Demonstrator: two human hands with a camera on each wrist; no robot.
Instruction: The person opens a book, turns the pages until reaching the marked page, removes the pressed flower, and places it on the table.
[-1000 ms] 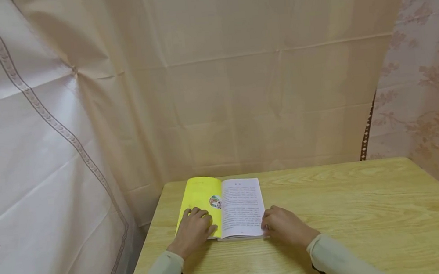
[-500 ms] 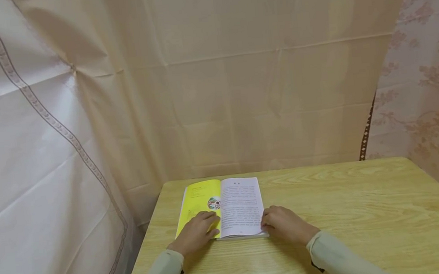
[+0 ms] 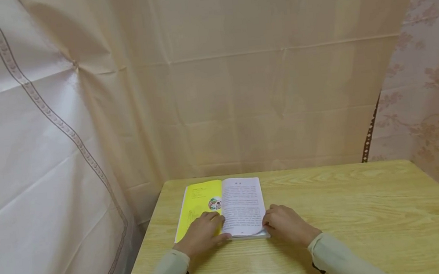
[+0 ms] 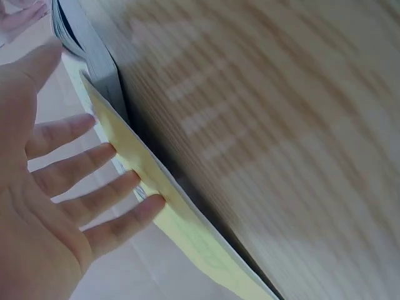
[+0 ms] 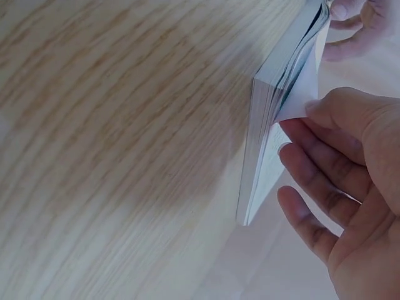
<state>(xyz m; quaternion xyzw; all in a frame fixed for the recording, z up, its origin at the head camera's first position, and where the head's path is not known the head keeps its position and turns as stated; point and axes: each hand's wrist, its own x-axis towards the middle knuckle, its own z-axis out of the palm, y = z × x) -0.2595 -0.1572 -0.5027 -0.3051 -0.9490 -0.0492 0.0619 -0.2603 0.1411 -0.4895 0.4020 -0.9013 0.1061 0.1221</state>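
Observation:
An open book lies on the wooden table, its yellow left page (image 3: 197, 201) showing a small round picture and its white right page (image 3: 242, 203) printed with text. My left hand (image 3: 203, 233) rests on the lower part of the yellow page by the spine, thumb at the bottom edge. Its fingers (image 4: 125, 184) are spread and straight, tips on the yellow sheet in the left wrist view. At the book's lower right corner, my right hand (image 3: 288, 224) pinches a page corner (image 5: 303, 97) between thumb and forefinger, bending it up from the stack beneath.
The wooden table (image 3: 342, 213) extends to the right of the book and toward me. A beige cloth (image 3: 258, 84) hangs behind its far edge, with a pale cloth (image 3: 40, 172) on the left and a floral one (image 3: 433, 90) on the right.
My left hand has slid right across the yellow page toward the spine, and that page lies slightly lower. The right hand stays at the corner, which is now lifted a little.

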